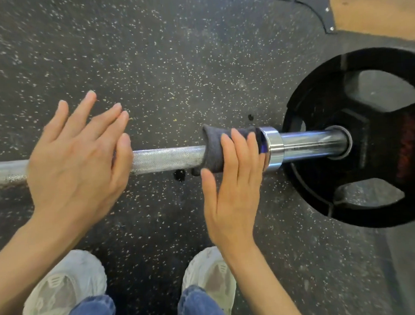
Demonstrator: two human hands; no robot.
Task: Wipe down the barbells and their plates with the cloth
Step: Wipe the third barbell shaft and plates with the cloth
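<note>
A steel barbell (168, 159) lies across the speckled rubber floor, its knurled shaft running left to right. A black weight plate (371, 131) with cut-out handles sits on the chrome sleeve (308, 143) at the right end. A dark grey cloth (213, 147) is wrapped over the shaft just left of the collar. My right hand (233, 180) lies on the cloth with fingers draped over the bar's top and the thumb straight alongside. My left hand (75, 153) is spread flat over the shaft further left, fingers straight; whether the palm touches the bar is unclear.
My two pale sneakers (65, 289) and blue jeans cuffs stand close behind the bar. A black metal bracket (319, 7) with screws borders a wooden floor (373, 9) at the far right corner. Rubber matting (149, 52) stretches beyond the bar.
</note>
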